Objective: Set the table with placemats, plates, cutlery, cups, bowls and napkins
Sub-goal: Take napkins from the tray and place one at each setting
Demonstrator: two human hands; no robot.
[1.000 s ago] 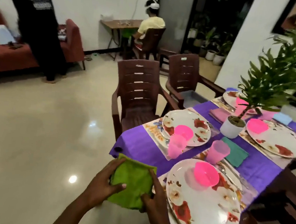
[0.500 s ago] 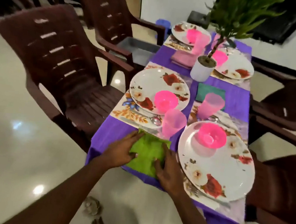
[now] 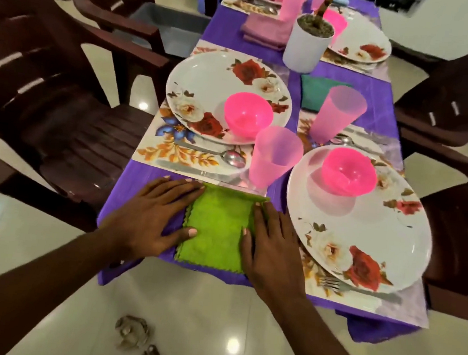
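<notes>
A folded green napkin (image 3: pixel 216 229) lies flat on the purple tablecloth (image 3: pixel 143 179) at the table's near edge. My left hand (image 3: pixel 152 216) presses its left side with straight fingers; my right hand (image 3: pixel 270 242) presses its right side the same way. Just beyond lies a floral placemat (image 3: pixel 169 147) with a flowered plate (image 3: pixel 207 87), a pink bowl (image 3: pixel 248 113), a pink cup (image 3: pixel 272 156) and a spoon (image 3: pixel 229 156). To the right, another flowered plate (image 3: pixel 366 228) carries a pink bowl (image 3: pixel 349 172), with a fork (image 3: pixel 340 285) at its near side.
Brown plastic chairs stand on the left (image 3: pixel 48 94) and right (image 3: pixel 463 178). A white plant pot (image 3: pixel 307 46), a teal napkin (image 3: pixel 312 93), a second pink cup (image 3: pixel 339 113) and two more place settings lie farther back. A crumpled paper (image 3: pixel 131 334) is on the floor.
The green napkin went from held in the air before the table to lying flat on the tablecloth. Both hands now press it down, and my view has tilted down closer to the table.
</notes>
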